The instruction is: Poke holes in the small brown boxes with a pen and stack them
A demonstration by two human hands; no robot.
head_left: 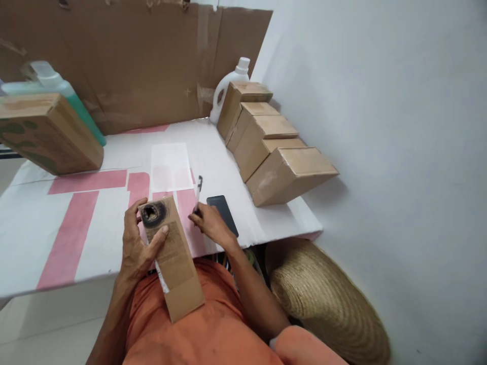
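My left hand [139,241] grips a narrow cardboard box [177,263] by its upper left side, thumb pressed on its face. The box tilts over my lap. Near its top end is a ragged hole ringed with black scribble. A white strip shows along its left edge. Just right of the box, my right hand [209,221] is closed round a slim white pen [198,190] with a dark clip, its clip end pointing up. My fingers hide the pen's lower end. Beside my right hand a dark phone-like slab [223,215] lies on the table.
The white and pink covered table [102,233] bears a white sheet [171,167]. Several cardboard boxes [289,172] line the right side, before a white jug [228,83]. At left, another box [57,134] fronts a green bottle [81,106]. A straw hat [323,299] sits below right.
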